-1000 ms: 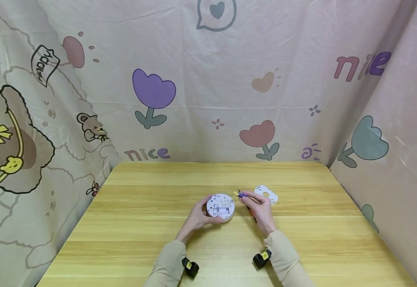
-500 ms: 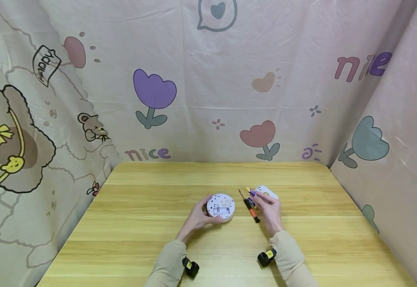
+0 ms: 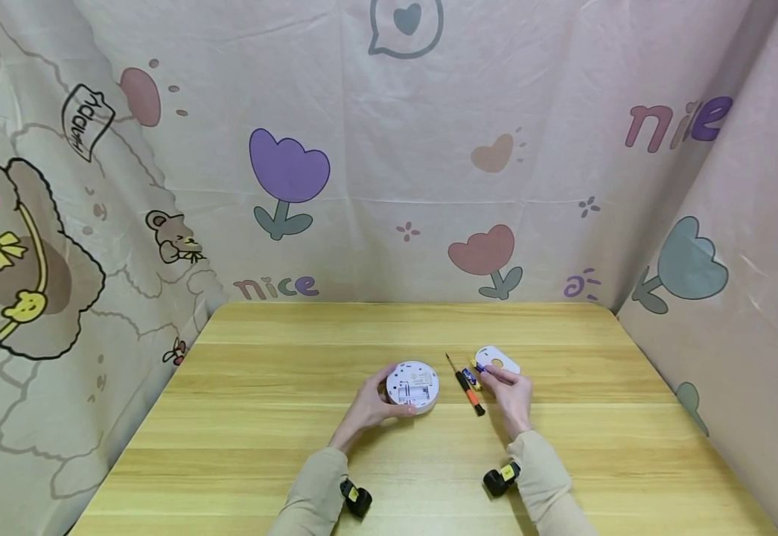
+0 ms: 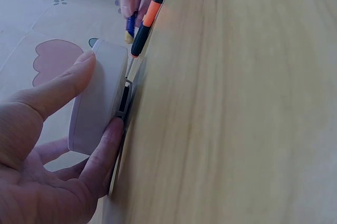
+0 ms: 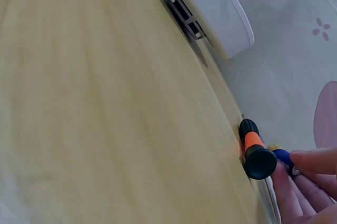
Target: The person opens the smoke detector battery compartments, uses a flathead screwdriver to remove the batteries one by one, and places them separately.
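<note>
My left hand (image 3: 370, 402) grips a round white smoke detector (image 3: 402, 372) by its side, thumb along the near edge. Its face, with an open battery compartment, is turned up toward the head camera. To the right, my right hand (image 3: 511, 393) pinches a blue battery with a yellow end (image 5: 283, 155) between thumb and fingers, low over the table. A second blue-and-yellow battery (image 3: 470, 378) lies just left of those fingers. Beside it rests a black-and-orange screwdriver (image 3: 470, 396), tip pointing away.
A white plate (image 3: 505, 363) with a central hole lies behind my right hand, partly covered by the fingers. Everything stands on a wooden table (image 3: 281, 372). A printed curtain (image 3: 375, 246) hangs along its back edge and both sides.
My right hand has moved right and lower, away from the smoke detector, with a battery in its fingers. The screwdriver and second battery have come into view. My left hand stays put.
</note>
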`<state>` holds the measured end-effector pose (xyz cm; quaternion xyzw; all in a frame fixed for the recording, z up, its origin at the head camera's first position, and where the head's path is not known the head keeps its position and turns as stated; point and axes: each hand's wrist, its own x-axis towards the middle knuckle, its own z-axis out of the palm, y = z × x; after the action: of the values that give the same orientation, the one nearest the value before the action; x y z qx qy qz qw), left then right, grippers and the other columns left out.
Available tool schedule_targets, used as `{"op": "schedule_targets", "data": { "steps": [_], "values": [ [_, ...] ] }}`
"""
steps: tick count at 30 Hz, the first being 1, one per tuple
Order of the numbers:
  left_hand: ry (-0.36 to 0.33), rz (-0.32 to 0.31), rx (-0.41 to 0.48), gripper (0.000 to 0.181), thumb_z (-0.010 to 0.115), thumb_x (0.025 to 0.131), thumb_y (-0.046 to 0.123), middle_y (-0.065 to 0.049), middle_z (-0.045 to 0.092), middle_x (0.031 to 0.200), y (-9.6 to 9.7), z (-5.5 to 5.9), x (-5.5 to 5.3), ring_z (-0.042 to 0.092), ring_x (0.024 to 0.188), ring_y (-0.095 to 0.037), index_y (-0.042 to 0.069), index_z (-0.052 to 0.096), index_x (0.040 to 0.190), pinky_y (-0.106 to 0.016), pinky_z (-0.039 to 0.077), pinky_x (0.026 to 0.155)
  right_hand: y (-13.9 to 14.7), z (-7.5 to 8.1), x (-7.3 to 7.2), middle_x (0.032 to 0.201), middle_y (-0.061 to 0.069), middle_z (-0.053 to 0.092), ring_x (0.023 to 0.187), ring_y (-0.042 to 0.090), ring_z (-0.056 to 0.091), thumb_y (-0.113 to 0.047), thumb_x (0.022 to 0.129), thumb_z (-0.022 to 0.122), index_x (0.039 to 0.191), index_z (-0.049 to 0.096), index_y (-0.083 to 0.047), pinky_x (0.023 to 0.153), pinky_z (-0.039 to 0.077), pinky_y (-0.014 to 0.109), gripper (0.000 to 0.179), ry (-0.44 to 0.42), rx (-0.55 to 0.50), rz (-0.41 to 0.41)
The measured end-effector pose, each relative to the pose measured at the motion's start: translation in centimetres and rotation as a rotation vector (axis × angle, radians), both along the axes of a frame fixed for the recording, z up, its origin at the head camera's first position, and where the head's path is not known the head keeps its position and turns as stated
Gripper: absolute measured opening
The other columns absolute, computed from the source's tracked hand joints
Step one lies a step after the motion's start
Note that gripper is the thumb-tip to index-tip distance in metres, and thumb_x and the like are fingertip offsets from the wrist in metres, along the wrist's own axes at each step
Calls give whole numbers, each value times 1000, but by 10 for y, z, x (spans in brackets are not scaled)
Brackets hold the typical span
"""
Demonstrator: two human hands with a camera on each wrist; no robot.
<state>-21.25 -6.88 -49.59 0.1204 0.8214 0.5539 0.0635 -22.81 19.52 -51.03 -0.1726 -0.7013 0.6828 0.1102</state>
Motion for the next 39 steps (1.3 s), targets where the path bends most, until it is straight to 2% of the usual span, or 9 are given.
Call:
{"op": "schedule_targets", "data": {
  "steps": [5, 11, 14, 17, 22, 25, 30, 32, 39],
  "values": [
    [0, 3, -8, 99, 83, 57, 27, -19, 38, 138, 0, 0, 0, 42, 122, -34, 7, 31, 138, -44, 40, 101, 2, -2, -1, 100, 16, 65, 76, -4, 60, -11, 69, 73, 101, 66, -3, 66, 48, 6, 33, -39, 133, 5],
    [-9, 5, -12, 99, 83, 57, 27, -19, 37, 138, 0, 1, 1, 41, 123, -35, 8, 30, 138, -46, 38, 101, 3, -2, -1, 98, 15, 67, 92, 17, 63, -16, 71, 73, 97, 69, -7, 65, 45, 4, 28, -49, 288, 9],
    [-9, 4, -10, 99, 83, 57, 27, -19, 38, 138, 0, 1, 1, 41, 122, -35, 8, 30, 138, -46, 38, 101, 3, -3, 0, 94, 13, 68, 93, 22, 64, -16, 71, 73, 94, 70, -7, 64, 44, 5, 25, -27, 357, -2],
    [-4, 2, -13, 99, 83, 57, 27, -19, 38, 138, 0, 1, 1, 42, 122, -35, 7, 30, 138, -46, 39, 101, 2, -4, 0, 92, 12, 70, 92, 23, 63, -17, 71, 74, 92, 71, -9, 69, 45, 10, 23, -3, 417, -9],
    [-1, -2, -14, 98, 83, 57, 26, -20, 37, 138, 0, 1, 1, 41, 122, -35, 7, 30, 138, -46, 39, 101, 3, -6, 1, 91, 11, 70, 94, 25, 63, -18, 70, 74, 89, 72, -10, 82, 47, 30, 21, 9, 470, -13],
    [-3, -2, -14, 98, 82, 57, 25, -20, 37, 138, 0, 1, 1, 41, 123, -36, 7, 30, 138, -46, 39, 101, 4, -7, 1, 91, 11, 70, 90, 24, 63, -18, 70, 74, 89, 72, -10, 80, 48, 32, 21, 7, 485, -10],
    [1, -2, -15, 98, 83, 57, 26, -19, 37, 139, 0, 1, 1, 41, 123, -35, 7, 30, 138, -46, 38, 102, 5, -8, 0, 85, 12, 71, 67, 8, 60, -18, 69, 75, 87, 72, -9, 61, 46, 15, 20, 24, 505, -14],
    [7, -3, -18, 98, 82, 57, 26, -19, 37, 139, 0, 1, 1, 41, 123, -35, 6, 30, 138, -46, 38, 102, 6, -9, 1, 83, 12, 71, 62, 2, 56, -18, 69, 76, 85, 72, -8, 56, 44, 12, 19, 37, 510, -15],
    [-2, 2, -15, 99, 83, 57, 26, -19, 37, 138, 0, 0, 1, 42, 122, -35, 8, 30, 138, -45, 38, 101, 7, -10, 1, 79, 12, 71, 58, 0, 55, -17, 68, 76, 83, 72, -8, 53, 44, 12, 18, 65, 520, -23]
  ]
}}
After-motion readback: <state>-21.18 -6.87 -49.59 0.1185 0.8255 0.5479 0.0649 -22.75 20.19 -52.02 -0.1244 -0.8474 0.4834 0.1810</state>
